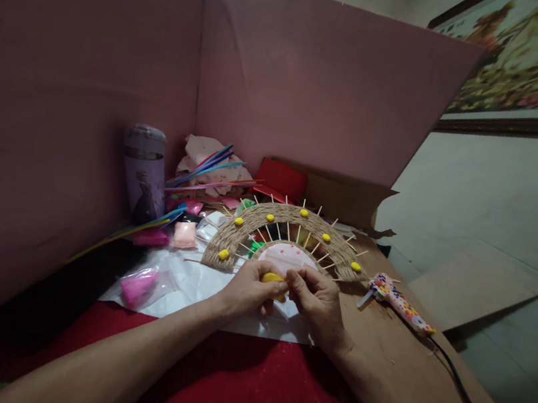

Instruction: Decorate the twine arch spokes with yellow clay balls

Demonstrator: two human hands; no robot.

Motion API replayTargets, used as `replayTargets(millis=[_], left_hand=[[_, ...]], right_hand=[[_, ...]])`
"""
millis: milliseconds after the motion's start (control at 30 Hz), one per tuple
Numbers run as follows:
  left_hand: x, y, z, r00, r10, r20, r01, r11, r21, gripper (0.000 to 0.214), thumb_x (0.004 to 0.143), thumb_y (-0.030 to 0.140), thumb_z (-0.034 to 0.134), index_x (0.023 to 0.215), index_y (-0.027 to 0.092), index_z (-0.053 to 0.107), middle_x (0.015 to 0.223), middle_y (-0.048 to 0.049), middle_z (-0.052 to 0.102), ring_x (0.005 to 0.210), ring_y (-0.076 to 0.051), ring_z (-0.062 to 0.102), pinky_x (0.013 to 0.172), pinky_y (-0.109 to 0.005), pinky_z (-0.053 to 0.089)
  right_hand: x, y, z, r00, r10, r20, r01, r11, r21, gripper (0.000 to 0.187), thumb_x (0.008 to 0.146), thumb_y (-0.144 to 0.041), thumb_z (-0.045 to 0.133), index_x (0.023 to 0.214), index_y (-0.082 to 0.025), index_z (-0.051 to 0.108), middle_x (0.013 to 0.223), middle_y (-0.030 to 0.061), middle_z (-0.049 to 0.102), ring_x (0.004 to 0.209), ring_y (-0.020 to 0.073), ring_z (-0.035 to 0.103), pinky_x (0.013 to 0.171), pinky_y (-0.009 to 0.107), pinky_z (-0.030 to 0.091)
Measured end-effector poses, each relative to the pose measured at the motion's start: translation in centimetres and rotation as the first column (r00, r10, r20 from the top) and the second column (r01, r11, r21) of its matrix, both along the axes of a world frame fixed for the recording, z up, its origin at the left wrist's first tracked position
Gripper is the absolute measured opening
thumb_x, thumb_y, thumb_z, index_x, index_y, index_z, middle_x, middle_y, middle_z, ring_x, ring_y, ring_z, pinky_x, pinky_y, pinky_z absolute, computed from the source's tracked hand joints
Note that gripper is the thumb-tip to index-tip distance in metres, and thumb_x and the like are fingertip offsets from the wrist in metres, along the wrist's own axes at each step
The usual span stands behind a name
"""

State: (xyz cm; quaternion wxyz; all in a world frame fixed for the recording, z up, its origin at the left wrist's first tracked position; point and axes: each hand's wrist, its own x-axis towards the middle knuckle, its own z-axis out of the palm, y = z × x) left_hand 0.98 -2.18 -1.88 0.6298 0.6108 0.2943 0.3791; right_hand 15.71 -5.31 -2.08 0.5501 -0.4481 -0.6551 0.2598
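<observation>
Between my two hands is a lump of yellow modelling clay [272, 277]. My left hand [255, 287] is closed around the lump, thumb on its near side. The fingers of my right hand [314, 294] pinch at the lump's right end; the exact contact is partly hidden. Just beyond them lies a half-round woven twine fan [256, 216] with thin sticks radiating outward. Several flattened yellow clay dots [304, 213] sit along its arched band. A pale half-disc with pink spots [286, 255] forms its centre, partly covered by my hands.
On the right, a flower-patterned hot glue gun [400, 303] rests on brown cardboard [391, 361], its black cord trailing forward. Packets of pink clay [139, 286] lie left on white plastic sheeting [186, 283]. Behind them stand a purple tumbler [144, 176] and coloured pipe cleaners [208, 165].
</observation>
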Motion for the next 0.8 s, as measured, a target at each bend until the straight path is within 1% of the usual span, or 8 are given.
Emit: replayTargets(millis=[233,567,800], left_hand=[[0.06,-0.05,-0.05,1.0,0.018,-0.013,-0.018,1.0,0.007,0.045,0.058,0.052,0.072,0.069,0.012,0.053,0.059,-0.0013,0.061,0.036,-0.006,0.048,0.036,-0.019,0.038],[0.03,0.01,-0.18,1.0,0.008,-0.016,-0.007,1.0,0.019,0.042,0.061,0.049,0.071,0.069,0.013,0.052,0.06,-0.0015,0.062,0.037,-0.007,0.049,0.037,-0.019,0.039],[0.08,-0.06,-0.1,1.0,0.01,-0.021,-0.01,1.0,0.009,0.043,0.059,0.051,0.072,0.067,0.014,0.051,0.057,-0.0005,0.06,0.036,-0.007,0.048,0.036,-0.019,0.038]], right_hand=[[0.04,-0.01,-0.03,1.0,-0.002,0.027,0.001,1.0,0.015,0.031,0.085,-0.034,0.056,0.059,-0.016,0.055,0.054,-0.0026,0.05,0.05,0.0091,0.044,0.047,0.02,0.035],[0.04,-0.02,-0.01,0.999,-0.009,0.04,0.008,1.0,0.018,0.031,0.085,-0.035,0.056,0.06,-0.017,0.056,0.055,-0.0017,0.051,0.051,0.0103,0.045,0.048,0.021,0.037],[0.06,-0.09,0.0,0.998,-0.026,0.06,0.026,1.0,0.007,0.034,0.084,-0.039,0.056,0.059,-0.017,0.054,0.054,-0.0017,0.05,0.051,0.0109,0.044,0.048,0.022,0.037]])
